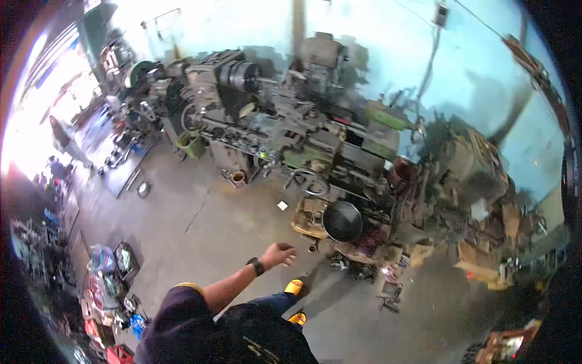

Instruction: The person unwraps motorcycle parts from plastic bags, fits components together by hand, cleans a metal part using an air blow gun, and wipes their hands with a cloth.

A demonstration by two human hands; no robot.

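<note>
My left hand [279,255] hangs out in front of my body over the concrete floor, a dark watch [256,266] on its wrist. Its fingers are loosely bent and a little apart, and I see nothing in them. Nearest to it are a round black basin [342,221] and a worn tan box [308,217], both apart from the hand on the floor by a large lathe [315,145]. A short pipe piece [312,247] lies beside the box. My right hand is out of view.
Metal parts [357,267] and cardboard [476,261] lie on the floor to the right. A green bucket [191,147] stands by the machines. Bags and bundles [103,285] crowd the left. Another person [66,142] is near the bright doorway.
</note>
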